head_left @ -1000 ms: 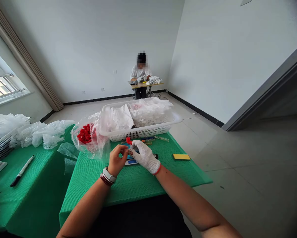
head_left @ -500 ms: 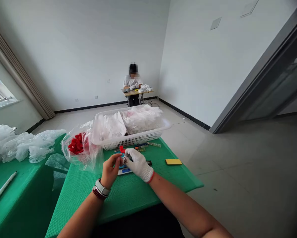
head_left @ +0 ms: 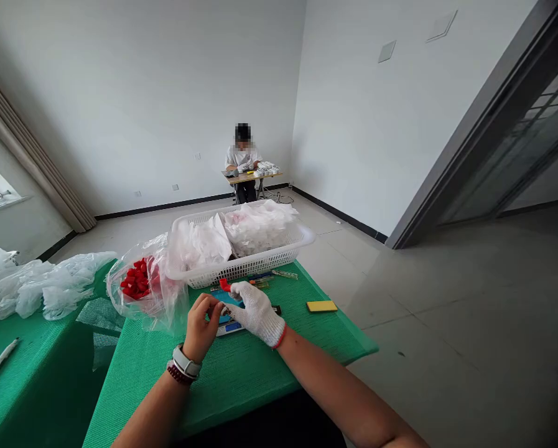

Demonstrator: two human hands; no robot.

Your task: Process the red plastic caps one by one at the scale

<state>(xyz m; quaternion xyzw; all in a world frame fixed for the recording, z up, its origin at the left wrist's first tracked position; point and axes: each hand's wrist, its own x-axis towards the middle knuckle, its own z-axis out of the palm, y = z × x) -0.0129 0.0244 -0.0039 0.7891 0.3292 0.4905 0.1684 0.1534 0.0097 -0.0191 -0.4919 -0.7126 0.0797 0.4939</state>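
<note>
A: Pinching that little red cap, the right hand (the one in the white glove) holds it just above the blue pad on the green table.
B: And the left hand?
A: Curled up close beside it. I cannot tell if it grips.
B: What could go wrong?
A: The glove is thick and the cap is tiny, so it could slip, bounce and roll off the table.
</note>
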